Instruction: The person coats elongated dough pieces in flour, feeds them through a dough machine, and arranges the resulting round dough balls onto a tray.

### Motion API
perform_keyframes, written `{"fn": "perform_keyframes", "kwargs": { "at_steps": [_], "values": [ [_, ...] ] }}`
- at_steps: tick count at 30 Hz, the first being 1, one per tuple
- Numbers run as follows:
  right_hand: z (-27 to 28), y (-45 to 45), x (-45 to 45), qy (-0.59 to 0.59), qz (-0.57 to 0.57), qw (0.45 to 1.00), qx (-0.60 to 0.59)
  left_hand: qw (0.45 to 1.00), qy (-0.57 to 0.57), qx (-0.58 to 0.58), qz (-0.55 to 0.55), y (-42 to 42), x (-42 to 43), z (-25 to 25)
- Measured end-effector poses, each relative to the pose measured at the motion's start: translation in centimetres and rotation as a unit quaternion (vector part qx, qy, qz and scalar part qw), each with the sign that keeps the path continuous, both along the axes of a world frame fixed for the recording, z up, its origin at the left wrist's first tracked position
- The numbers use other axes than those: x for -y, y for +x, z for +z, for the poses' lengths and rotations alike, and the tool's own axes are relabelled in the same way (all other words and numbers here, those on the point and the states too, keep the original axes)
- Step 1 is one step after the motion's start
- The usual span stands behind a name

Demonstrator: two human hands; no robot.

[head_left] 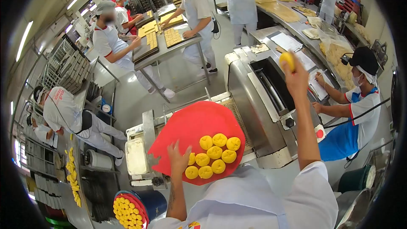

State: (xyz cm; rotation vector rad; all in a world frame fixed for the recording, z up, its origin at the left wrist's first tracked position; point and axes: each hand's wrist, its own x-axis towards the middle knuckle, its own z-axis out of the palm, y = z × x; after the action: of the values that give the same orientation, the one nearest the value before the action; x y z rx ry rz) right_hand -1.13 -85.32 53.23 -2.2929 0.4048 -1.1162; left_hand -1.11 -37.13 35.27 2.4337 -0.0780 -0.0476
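My right hand [296, 74] is raised high beside the metal machine, its fingers closed around a yellow dough ball [287, 61]. Lower down, my left hand [180, 157] hovers over or rests on a red sheet [186, 127]; which one I cannot tell. Its fingers are spread and appear to hold nothing. Just right of those fingers, several flattened yellow dough balls [216, 152] lie close together on the sheet's near right part. One dough ball [192, 159] sits right by my left fingertips, partly hidden.
A steel roller machine [263, 101] stands ahead on the right. At lower left, a blue bucket [152, 203] stands by a red-lined heap of yellow dough balls [127, 212]. A co-worker [358, 89] writes at right; others work around a tray table [169, 44].
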Motion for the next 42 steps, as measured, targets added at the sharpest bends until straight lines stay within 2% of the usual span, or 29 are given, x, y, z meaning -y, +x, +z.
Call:
{"fn": "perform_keyframes", "kwargs": {
  "at_steps": [1, 2, 4, 5, 6, 7, 8, 9, 11, 12, 13, 16, 17, 19, 20, 21, 22, 23, 24, 26, 27, 28, 29, 30, 32, 34, 36, 40, 42],
  "values": [
    [-2.5, 1.2, 1.3, -0.054, -0.001, 0.996, -0.075, 0.996, 0.083, -0.017, 0.034, -1.4, -2.8, -2.4],
    [-4.5, 0.8, 1.0, -0.171, -0.072, 0.972, -0.145, 0.997, 0.074, -0.023, 0.017, -3.2, -4.8, -4.0],
    [-4.1, -0.1, -1.6, -0.190, -0.077, 0.978, -0.034, 0.998, 0.046, -0.037, -0.009, -5.8, -6.9, -6.9],
    [-3.2, -0.5, -3.5, -0.072, -0.015, 0.997, -0.024, 0.999, 0.018, 0.008, -0.037, -6.2, -7.5, -8.2],
    [-3.3, -1.3, -6.0, 0.056, 0.045, 0.997, -0.031, 1.000, 0.003, -0.030, 0.005, -6.2, -7.0, -7.9],
    [-5.2, -1.0, -8.0, 0.097, 0.100, 0.990, -0.030, 0.996, -0.007, -0.079, 0.048, -5.7, -6.3, -7.4],
    [-5.5, -1.4, -10.8, 0.066, 0.152, 0.983, -0.080, 0.996, 0.062, 0.042, 0.047, -5.9, -6.7, -10.2],
    [-7.1, -1.2, -13.0, -0.013, 0.183, 0.975, -0.126, 0.998, -0.012, -0.011, 0.067, -5.5, -5.3, -6.4],
    [-10.5, 0.3, -17.0, 0.033, 0.265, 0.943, -0.200, 0.979, -0.176, 0.042, 0.094, -5.4, -5.2, -7.1],
    [-13.4, 1.5, -18.4, -0.007, 0.253, 0.940, -0.227, 0.910, -0.382, -0.016, 0.160, -5.4, -5.9, -7.9],
    [-16.0, 2.3, -19.7, -0.048, 0.239, 0.939, -0.244, 0.792, -0.569, -0.063, 0.214, -4.9, -6.7, -8.3],
    [-20.3, 2.9, -24.5, -0.186, 0.233, 0.893, -0.337, 0.470, -0.866, -0.076, 0.152, -3.9, -10.6, -6.5],
    [-21.8, 2.8, -25.6, -0.207, 0.256, 0.890, -0.315, 0.488, -0.866, -0.083, 0.075, -3.4, -11.8, -6.2],
    [-23.7, 2.1, -27.4, -0.252, 0.298, 0.880, -0.270, 0.626, -0.761, -0.109, 0.134, -2.1, -11.8, -5.6],
    [-22.6, 2.8, -27.8, -0.198, 0.348, 0.852, -0.338, 0.687, -0.699, -0.118, 0.158, -1.2, -11.3, -5.0],
    [-20.6, 3.6, -27.9, -0.143, 0.394, 0.814, -0.402, 0.833, -0.527, -0.121, 0.115, -0.6, -9.6, -3.9],
    [-19.3, 3.9, -28.1, -0.085, 0.432, 0.769, -0.462, 0.923, -0.383, -0.033, 0.033, -0.2, -8.1, -3.7],
    [-19.2, 3.6, -28.2, 0.017, 0.437, 0.800, -0.410, 0.972, -0.222, 0.055, -0.052, 0.1, -6.5, -3.7],
    [-18.4, 3.1, -28.4, 0.164, 0.430, 0.815, -0.352, 0.978, -0.055, 0.141, -0.143, 0.5, -5.2, -3.5],
    [-15.8, 2.8, -27.3, 0.430, 0.368, 0.804, -0.182, 0.968, 0.073, -0.002, -0.239, -0.2, -4.1, -2.2],
    [-12.0, 2.4, -26.0, 0.517, 0.313, 0.784, -0.141, 0.965, 0.078, -0.052, -0.244, 0.0, -3.5, -1.2],
    [-9.6, 2.2, -23.0, 0.516, 0.304, 0.799, -0.061, 0.959, 0.089, -0.102, -0.248, 0.6, -3.2, -0.5],
    [-7.4, 2.0, -19.9, 0.511, 0.296, 0.807, 0.016, 0.961, 0.080, -0.125, -0.235, 1.0, -3.4, -0.7],
    [-3.7, 1.0, -17.0, 0.466, 0.226, 0.854, 0.049, 0.963, 0.074, -0.149, -0.214, 1.4, -4.1, -1.2],
    [1.2, -0.5, -10.3, 0.331, 0.180, 0.909, 0.177, 0.977, -0.136, -0.049, -0.158, 2.0, -7.5, -6.2],
    [5.3, -2.1, -6.1, 0.171, 0.081, 0.946, 0.264, 0.890, -0.429, -0.152, -0.008, 0.8, -5.8, -0.5],
    [5.6, -0.9, -1.8, 0.096, 0.068, 0.935, 0.335, 0.829, -0.519, -0.205, -0.031, 1.6, -6.5, 2.4],
    [-1.3, 2.8, 1.8, -0.131, -0.042, 0.990, 0.019, 0.727, -0.638, -0.253, -0.023, 3.2, -4.0, 3.4],
    [-5.4, 2.0, 1.4, -0.063, -0.046, 0.996, -0.032, 0.728, -0.642, -0.239, -0.018, 2.8, 0.2, 5.4]
  ]
}}
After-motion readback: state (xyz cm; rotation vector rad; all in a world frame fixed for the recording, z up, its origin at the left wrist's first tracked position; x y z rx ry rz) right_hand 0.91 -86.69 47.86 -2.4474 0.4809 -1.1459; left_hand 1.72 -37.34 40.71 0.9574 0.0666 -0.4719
